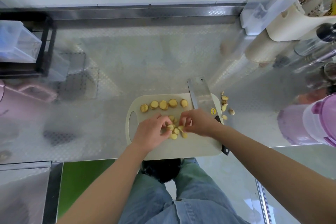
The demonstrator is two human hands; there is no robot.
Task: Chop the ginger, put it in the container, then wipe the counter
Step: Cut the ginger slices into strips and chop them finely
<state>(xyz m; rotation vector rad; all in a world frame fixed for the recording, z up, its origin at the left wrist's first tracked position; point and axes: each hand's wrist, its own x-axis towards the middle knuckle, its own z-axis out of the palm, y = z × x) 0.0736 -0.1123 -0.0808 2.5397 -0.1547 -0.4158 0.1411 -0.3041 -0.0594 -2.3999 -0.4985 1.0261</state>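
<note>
Head, left hand [151,132], right hand [199,123], pinching ginger [176,130]

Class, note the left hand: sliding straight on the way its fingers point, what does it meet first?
The left hand meets the ginger slices that it touches; beyond them, probably the right hand.

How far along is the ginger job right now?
Slicing looks done: a row of slices lies on the board and the cleaver is set down on it. In hand: the left hand and right hand pinch pieces from the pile. Left: none of it has left the board, and the counter, with peel scraps, needs wiping.
</note>
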